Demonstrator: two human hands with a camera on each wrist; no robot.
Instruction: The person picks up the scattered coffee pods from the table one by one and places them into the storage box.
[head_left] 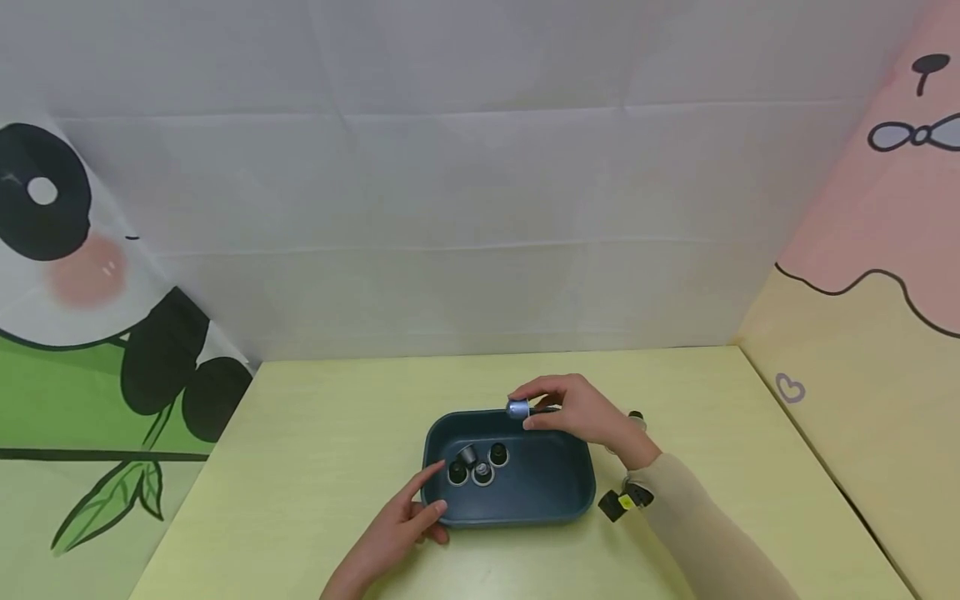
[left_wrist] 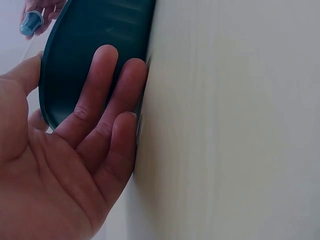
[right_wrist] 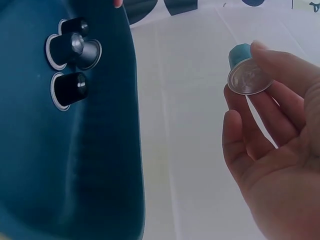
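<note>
A: Where do the edges lie?

B: At twelve o'clock, a creased white wall [head_left: 450,192] meets the far edge of the pale yellow table [head_left: 315,467]. Around the dark blue tray [head_left: 551,496], tabletop spreads widest toward nine and three, with a narrower strip at twelve.

A: And the hands?

B: The right hand [head_left: 581,412] is over the far rim between one and two o'clock, thumb and fingers clamped on a blue capsule [head_left: 517,408] held at twelve. The left hand [head_left: 397,525] rests against the rim around eight, fingers spread apart, relaxed.

A: Materials and shapes?

B: The tray is smooth, a rounded rectangle with raised walls. A plain beige sleeve [head_left: 705,525] covers the right forearm; a blocky black device [head_left: 611,506] with a yellow patch sits by that wrist, between three and four.

A: The smallest pieces?

B: Four dark capsules [head_left: 498,452] cluster inside the tray toward ten o'clock, three upright on pale rims, a grey one tipped. The blue one is a tapered cup with a flat, silvery disc closing its wide end.
</note>
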